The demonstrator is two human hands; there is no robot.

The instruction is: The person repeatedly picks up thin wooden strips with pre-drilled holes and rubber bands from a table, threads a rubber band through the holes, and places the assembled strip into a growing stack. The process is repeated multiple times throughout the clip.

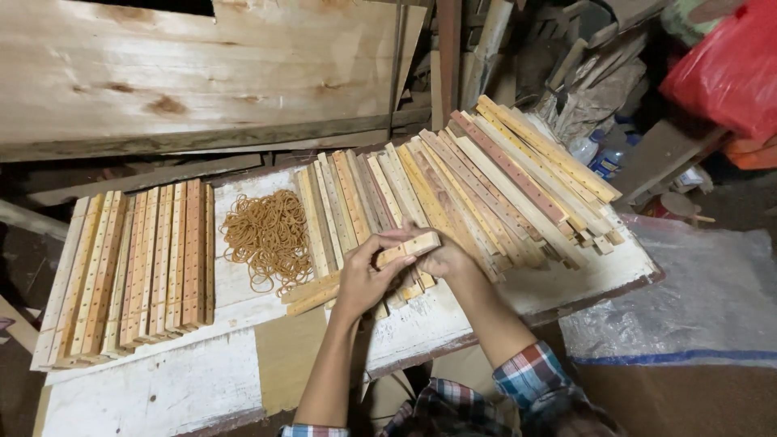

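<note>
Warm, fairly bright light falls from above onto the bench (pixel 453 324), while the edges and far corners sink into dim shadow. Focus is sharp at centre, with slight wide-angle bending toward the edges.

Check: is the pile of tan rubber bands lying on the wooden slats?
No, the pile of tan rubber bands lies on the white board.

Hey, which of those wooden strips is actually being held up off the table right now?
The short pale strip gripped between both hands, left hand and right hand. Every other strip lies flat in the fanned row or left stack.
</note>
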